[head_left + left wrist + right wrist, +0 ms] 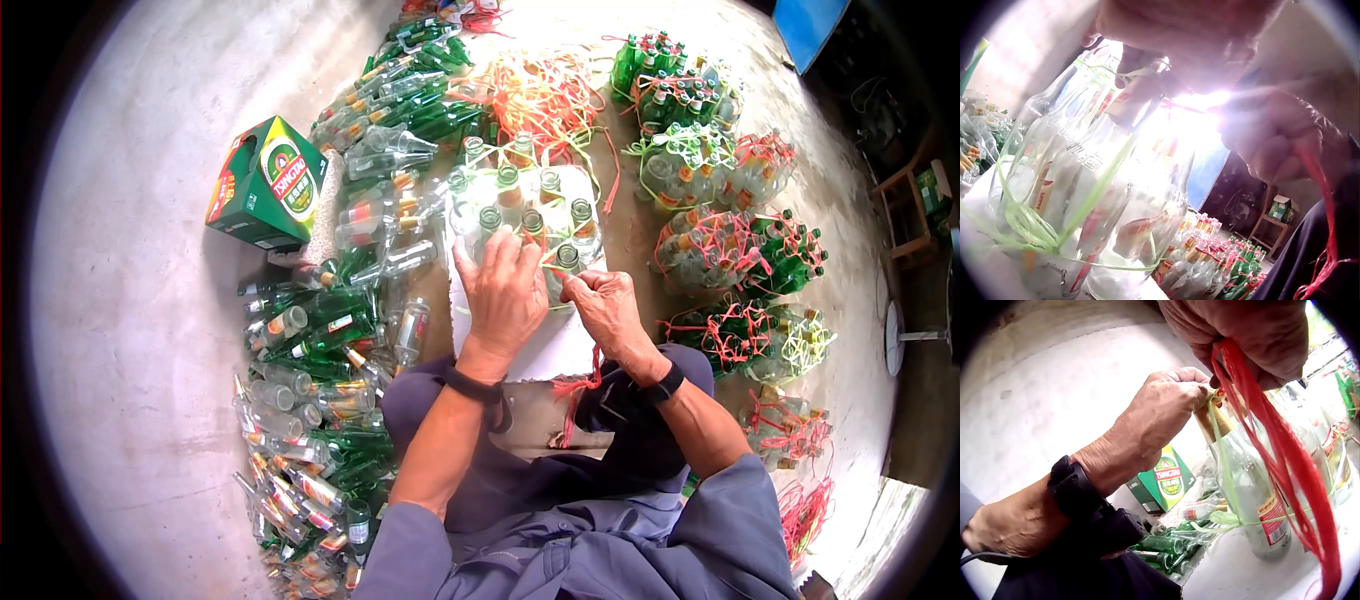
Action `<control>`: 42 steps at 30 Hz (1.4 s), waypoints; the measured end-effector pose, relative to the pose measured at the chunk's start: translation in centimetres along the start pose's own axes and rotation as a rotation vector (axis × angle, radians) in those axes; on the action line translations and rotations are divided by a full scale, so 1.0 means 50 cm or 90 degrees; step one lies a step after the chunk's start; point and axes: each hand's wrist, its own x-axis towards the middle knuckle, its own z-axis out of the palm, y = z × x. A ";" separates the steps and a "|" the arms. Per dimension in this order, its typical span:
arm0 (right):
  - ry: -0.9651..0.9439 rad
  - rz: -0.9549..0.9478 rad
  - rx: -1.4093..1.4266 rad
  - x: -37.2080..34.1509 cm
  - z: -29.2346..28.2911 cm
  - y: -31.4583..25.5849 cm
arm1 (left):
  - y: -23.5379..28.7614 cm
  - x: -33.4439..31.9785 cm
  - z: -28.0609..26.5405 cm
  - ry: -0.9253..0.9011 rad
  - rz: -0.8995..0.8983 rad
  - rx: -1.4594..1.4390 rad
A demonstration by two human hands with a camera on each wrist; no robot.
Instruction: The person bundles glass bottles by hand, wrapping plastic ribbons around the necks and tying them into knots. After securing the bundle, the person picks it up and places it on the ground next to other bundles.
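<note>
Clear glass bottles (508, 186) stand grouped upright on a white board (550, 350) in front of the person. Pale green cord (1035, 225) runs around their lower part. My left hand (500, 285) is over the near bottles, its fingertips pinching cord at a bottle neck, as the right wrist view shows (1147, 419). Curled beside the nearest bottle neck, my right hand (608, 312) grips a red plastic strand (1285, 450), which hangs down from it. Bottle necks partly hide behind the fingers in the left wrist view.
Loose green and clear bottles (340, 330) lie along the left. A green Tsingtao box (268, 190) stands beyond them. Tied bottle bundles (705, 245) stand at the right. Tangled red and yellow cords (540, 95) lie behind the board.
</note>
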 end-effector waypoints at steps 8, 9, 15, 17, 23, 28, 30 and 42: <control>0.004 -0.006 0.047 0.005 -0.009 0.006 | 0.010 0.003 -0.017 -0.034 -0.007 -0.033; 0.003 -0.008 0.063 0.005 -0.007 0.005 | 0.009 0.003 -0.014 -0.032 -0.013 -0.034; -0.021 -0.025 0.001 0.002 -0.008 0.009 | -0.001 -0.001 -0.003 -0.017 0.009 -0.038; -0.018 -0.060 -0.007 0.003 -0.002 0.028 | -0.002 -0.001 -0.005 -0.026 0.002 -0.050; 0.000 -0.089 -0.066 -0.004 0.003 0.024 | -0.014 -0.003 0.020 -0.037 -0.014 -0.028; -0.001 -0.119 -0.074 -0.003 0.001 0.041 | -0.011 -0.004 0.022 -0.027 -0.025 -0.025; -0.004 -0.109 -0.075 -0.003 0.002 0.047 | -0.011 -0.005 0.026 -0.026 -0.045 -0.045; -0.056 -0.444 -0.327 -0.018 0.011 -0.033 | -0.034 -0.003 0.039 -0.004 -0.025 -0.149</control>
